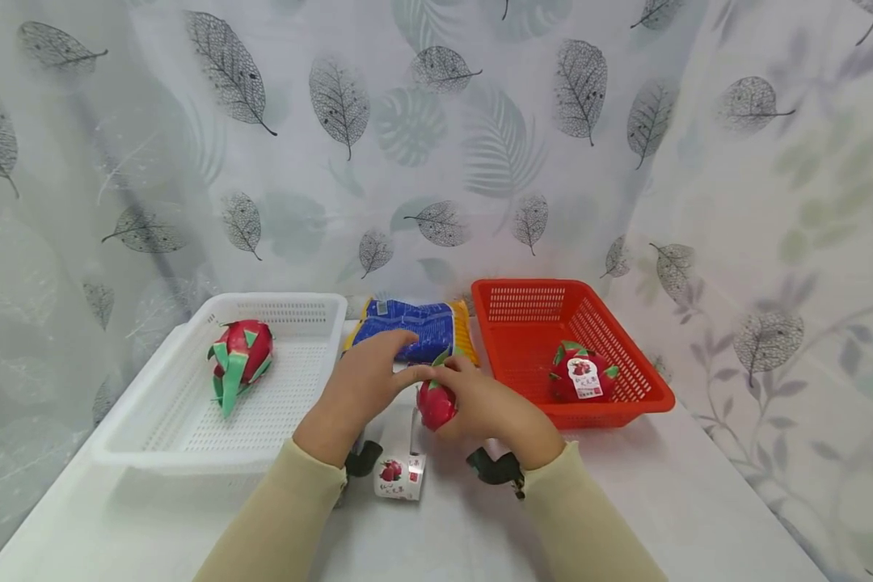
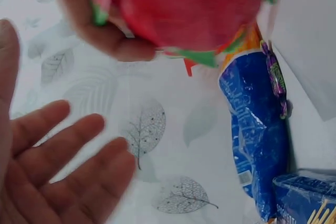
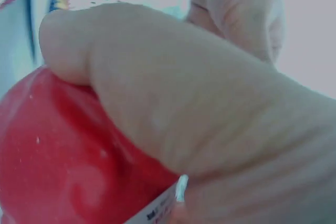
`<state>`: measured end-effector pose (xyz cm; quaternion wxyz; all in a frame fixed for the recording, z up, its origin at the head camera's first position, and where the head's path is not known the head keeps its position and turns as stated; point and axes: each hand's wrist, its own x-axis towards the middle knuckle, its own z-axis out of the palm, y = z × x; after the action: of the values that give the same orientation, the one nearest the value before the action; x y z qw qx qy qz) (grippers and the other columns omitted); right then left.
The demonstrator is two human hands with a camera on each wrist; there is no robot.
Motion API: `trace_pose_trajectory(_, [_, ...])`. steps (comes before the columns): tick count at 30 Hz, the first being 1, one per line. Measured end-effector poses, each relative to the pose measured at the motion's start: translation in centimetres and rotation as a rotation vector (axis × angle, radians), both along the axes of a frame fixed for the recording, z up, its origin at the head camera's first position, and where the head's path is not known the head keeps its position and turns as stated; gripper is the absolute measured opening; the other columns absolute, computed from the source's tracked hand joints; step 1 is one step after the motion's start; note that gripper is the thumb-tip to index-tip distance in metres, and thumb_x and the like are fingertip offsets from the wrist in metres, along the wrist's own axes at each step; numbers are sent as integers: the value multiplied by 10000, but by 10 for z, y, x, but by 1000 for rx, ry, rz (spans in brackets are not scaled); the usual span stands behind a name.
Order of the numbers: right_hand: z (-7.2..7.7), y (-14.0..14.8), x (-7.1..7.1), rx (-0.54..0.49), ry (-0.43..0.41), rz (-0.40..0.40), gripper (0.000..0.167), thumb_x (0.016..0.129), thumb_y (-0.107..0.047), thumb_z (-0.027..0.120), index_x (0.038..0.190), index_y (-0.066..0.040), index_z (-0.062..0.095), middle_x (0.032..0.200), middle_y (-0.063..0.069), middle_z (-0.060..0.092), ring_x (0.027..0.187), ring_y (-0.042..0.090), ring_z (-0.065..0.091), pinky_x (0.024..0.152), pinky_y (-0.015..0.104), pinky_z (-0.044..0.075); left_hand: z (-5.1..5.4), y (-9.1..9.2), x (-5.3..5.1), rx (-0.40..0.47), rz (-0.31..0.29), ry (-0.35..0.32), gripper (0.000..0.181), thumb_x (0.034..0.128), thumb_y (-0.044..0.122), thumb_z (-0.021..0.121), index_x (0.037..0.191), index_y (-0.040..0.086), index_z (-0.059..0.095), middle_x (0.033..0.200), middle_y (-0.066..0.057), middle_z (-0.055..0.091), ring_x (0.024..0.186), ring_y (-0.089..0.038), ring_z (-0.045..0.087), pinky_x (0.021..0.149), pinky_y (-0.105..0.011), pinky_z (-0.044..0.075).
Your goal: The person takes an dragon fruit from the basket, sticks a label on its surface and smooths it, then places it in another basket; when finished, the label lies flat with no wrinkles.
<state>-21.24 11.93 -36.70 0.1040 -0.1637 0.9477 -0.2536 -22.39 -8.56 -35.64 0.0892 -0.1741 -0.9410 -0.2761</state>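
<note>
On the far left of the white worktop [image 1: 466, 533], a white, rectangular, perforated plastic basket [image 1: 291, 396] holds a round red dragon fruit [image 1: 243, 349] with long green leaf tips; no label shows on its visible side. To its right, the left hand [image 1: 360, 380] has its fingers spread and relaxed, gripping nothing, its thumb close to the other hand's fingertips; whether they touch I cannot tell. Just below lies a white paper roll of stickers [image 1: 398, 477] printed with red fruit. Behind the hands, between the baskets, sits a glossy blue-and-yellow plastic packet [image 1: 425, 322]. In front of it, the red, green-tipped dragon fruit being worked on [image 1: 434, 406] is gripped by the right hand [image 1: 491, 404], thumb curled over it; the right wrist view shows part of a printed white label [image 3: 157, 208] at its side. At far right, a red perforated plastic basket [image 1: 516, 347] holds a labelled red dragon fruit [image 1: 584, 370]. The step in hand appears to be labelling the held fruit; the next move probably calls for a steady right grip while the left fingertips smooth the label flat.
</note>
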Motion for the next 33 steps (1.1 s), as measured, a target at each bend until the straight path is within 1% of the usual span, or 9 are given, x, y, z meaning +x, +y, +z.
trace_pose_trajectory(7, [16,10,1,-53,137,-22,973,692,-239,1004,1539,-346,538,1597,71,410,1388,335,538,878,483,668,-1,5,4,234,-51,149,486,1031,430,675,1384,96,677,1355,-86,740,1188,-268,750,959,-454,643])
trace_pose_trajectory(11, [26,21,-1,-58,252,-38,950,704,-227,1001,1529,-296,536,1644,100,348,1430,382,505,912,524,655,-4,11,5,364,-80,124,486,1101,448,536,1423,103,649,1423,-98,704,1263,-292,715,1005,-485,622])
trace_pose_trajectory(14, [33,31,-3,-74,326,-71,926,724,-234,992,1526,-288,532,1682,115,297,1456,422,476,925,552,646,-5,20,10,499,-99,-24,530,1117,520,446,1452,147,620,1438,-106,693,1286,-305,696,1048,-512,598])
trace_pose_trajectory(18, [40,55,-2,-102,355,-125,884,767,-248,964,1526,-319,516,1713,126,244,1456,453,467,936,572,638,-10,41,16,792,-162,-406,506,1111,485,508,1432,105,602,1457,-144,662,1304,-344,685,1046,-484,599])
trace_pose_trajectory(20, [46,71,-2,-80,352,-138,878,779,-250,953,1530,-322,504,1718,136,233,1459,458,453,931,586,636,-14,56,17,883,-170,-556,478,1102,428,564,1416,70,600,1480,-153,636,1344,-362,654,1034,-459,604])
trace_pose_trajectory(21, [50,80,-2,-62,348,-136,876,779,-242,950,1528,-318,502,1714,148,237,1461,464,446,931,594,633,-17,63,17,889,-161,-600,472,1090,416,593,1423,81,598,1504,-142,620,1352,-358,649,1031,-455,607])
trace_pose_trajectory(23, [59,95,-7,-8,346,-112,870,784,-231,947,1529,-294,503,1704,165,247,1451,472,443,930,599,632,-21,78,18,852,-137,-628,482,1060,416,645,1435,117,597,1542,-129,588,1348,-333,649,1026,-455,612])
trace_pose_trajectory(29, [82,123,-30,159,265,-6,883,759,-229,963,1523,-283,525,1668,157,304,1366,458,515,898,546,655,-31,117,24,639,-37,-572,719,939,433,799,1563,211,518,1614,-87,526,1329,-317,639,1023,-523,611])
trace_pose_trajectory(33, [87,130,-48,240,154,34,915,750,-269,968,1544,-284,513,1649,151,335,1383,448,494,877,525,663,-43,136,26,626,-9,-543,892,887,393,863,1636,188,423,1584,-86,549,1391,-321,579,1056,-530,592])
